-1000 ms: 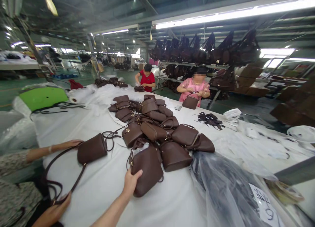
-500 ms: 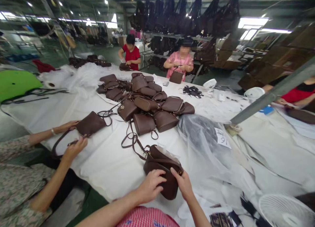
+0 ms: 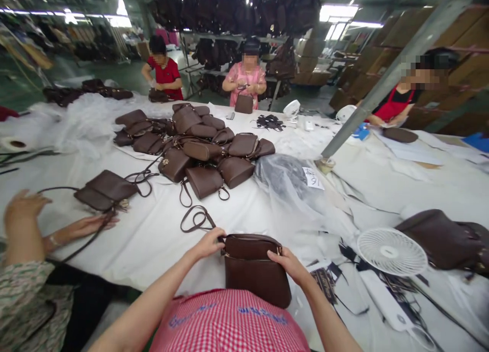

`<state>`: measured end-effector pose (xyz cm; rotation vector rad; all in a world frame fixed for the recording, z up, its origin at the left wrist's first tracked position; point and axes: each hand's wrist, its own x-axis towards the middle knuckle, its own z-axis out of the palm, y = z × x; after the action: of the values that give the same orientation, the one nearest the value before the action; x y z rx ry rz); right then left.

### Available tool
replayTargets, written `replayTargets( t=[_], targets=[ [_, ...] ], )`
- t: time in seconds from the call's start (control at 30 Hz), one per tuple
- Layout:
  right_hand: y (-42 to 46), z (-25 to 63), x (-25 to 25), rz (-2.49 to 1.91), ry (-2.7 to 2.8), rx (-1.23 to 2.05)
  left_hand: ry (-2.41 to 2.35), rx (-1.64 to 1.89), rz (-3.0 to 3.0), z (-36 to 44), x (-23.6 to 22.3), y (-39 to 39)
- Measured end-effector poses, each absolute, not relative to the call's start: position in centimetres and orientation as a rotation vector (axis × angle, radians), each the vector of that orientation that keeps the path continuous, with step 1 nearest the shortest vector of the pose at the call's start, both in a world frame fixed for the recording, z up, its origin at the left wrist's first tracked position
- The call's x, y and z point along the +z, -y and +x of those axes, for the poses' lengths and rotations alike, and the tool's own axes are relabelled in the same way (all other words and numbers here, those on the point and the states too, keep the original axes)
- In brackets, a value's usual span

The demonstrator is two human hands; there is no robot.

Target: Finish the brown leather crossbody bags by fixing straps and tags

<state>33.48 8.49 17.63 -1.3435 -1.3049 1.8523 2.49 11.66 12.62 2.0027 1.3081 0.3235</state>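
A dark brown handbag [image 3: 254, 269] stands upright at the near edge of the white-covered table [image 3: 160, 229], right in front of my red checked shirt. My left hand [image 3: 209, 242] grips its top left corner where the strap [image 3: 194, 219] joins. My right hand [image 3: 287, 261] holds the top right corner. The strap trails in loops on the cloth to the left.
A pile of matching brown bags [image 3: 198, 148] lies mid-table. A co-worker's hands [image 3: 82, 224] at my left work on another bag [image 3: 105, 189]. A small white fan [image 3: 391, 251], cables and a brown bag [image 3: 443, 240] lie right. Clear plastic [image 3: 290, 181] and a metal post [image 3: 382, 82] stand ahead; three people work beyond.
I pulled the bag from the pile to the table's near edge and stood it upright. Both my hands now hold its top corners. My view swung right.
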Motion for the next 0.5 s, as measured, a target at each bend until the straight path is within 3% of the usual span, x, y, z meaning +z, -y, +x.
replayTargets(
  t=[0.2, 0.37, 0.5],
  targets=[
    [-8.6, 33.5, 17.5, -1.257, 1.33, 2.007, -1.393, 0.377, 2.109, 1.2, 17.6, -19.1],
    [-8.4, 32.3, 16.4, -1.266, 1.293, 1.938, -1.708, 0.993, 2.122, 2.6, 23.2, -22.0],
    [-7.9, 32.7, 14.6, -1.249, 1.24, 1.846, -1.218, 0.824, 2.171, 4.5, 23.7, -18.2]
  ],
)
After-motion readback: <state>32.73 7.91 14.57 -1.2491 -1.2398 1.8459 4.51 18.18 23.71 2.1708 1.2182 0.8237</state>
